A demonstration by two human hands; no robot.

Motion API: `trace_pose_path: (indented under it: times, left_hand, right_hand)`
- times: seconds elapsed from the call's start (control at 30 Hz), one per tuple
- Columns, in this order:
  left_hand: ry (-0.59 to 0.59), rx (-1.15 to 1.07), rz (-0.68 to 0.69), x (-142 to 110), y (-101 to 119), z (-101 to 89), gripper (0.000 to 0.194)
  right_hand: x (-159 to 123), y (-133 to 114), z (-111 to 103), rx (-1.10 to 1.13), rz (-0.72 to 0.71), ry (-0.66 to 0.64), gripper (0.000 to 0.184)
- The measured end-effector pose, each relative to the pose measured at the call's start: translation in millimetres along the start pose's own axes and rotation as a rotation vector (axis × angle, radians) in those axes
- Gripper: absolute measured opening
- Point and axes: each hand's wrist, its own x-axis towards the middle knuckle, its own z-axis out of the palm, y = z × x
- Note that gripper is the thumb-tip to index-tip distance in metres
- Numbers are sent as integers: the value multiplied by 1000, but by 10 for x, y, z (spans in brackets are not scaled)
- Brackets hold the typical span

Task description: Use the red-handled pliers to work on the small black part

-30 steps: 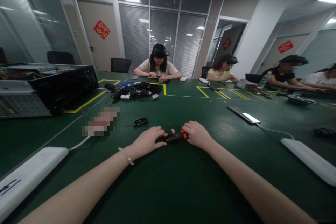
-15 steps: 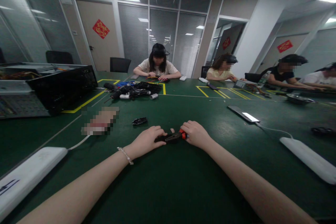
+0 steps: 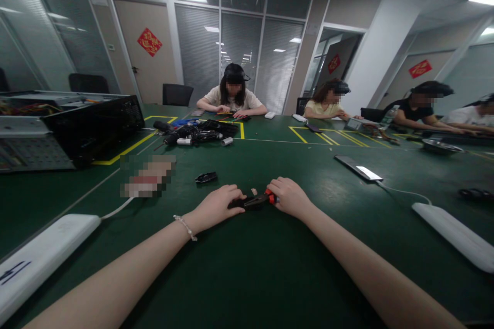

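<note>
My right hand (image 3: 287,196) is closed round the red handles of a pair of pliers (image 3: 258,200), whose dark jaws point left. Facing it, my left hand (image 3: 219,203) grips a small dark part (image 3: 236,202), mostly hidden under the fingers. The tips of the pliers reach this part; whether they clamp it I cannot tell. Just behind the jaws a small pale scrap (image 3: 253,192) lies on the green tabletop (image 3: 247,267). Farther back and to the left rests a black plastic piece (image 3: 206,178).
A black computer case (image 3: 92,128) stands at the left, near a pile of dark parts and cables (image 3: 200,131). White power banks (image 3: 54,257) with cables flank both arms, one cable leading to a phone (image 3: 353,165) on the right. Several people sit across the table.
Both hands keep nearly the same place and grip. The plier jaws are tilted slightly differently, and the whole view has shifted a little.
</note>
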Motion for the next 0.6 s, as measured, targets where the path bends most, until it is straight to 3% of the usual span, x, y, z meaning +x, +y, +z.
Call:
trace_pose_path:
  times: [0.6]
  left_hand:
    - [1,14,3,6,-25,11,21]
  right_hand:
    - [7,-3,-11,-15,-5,-7,22]
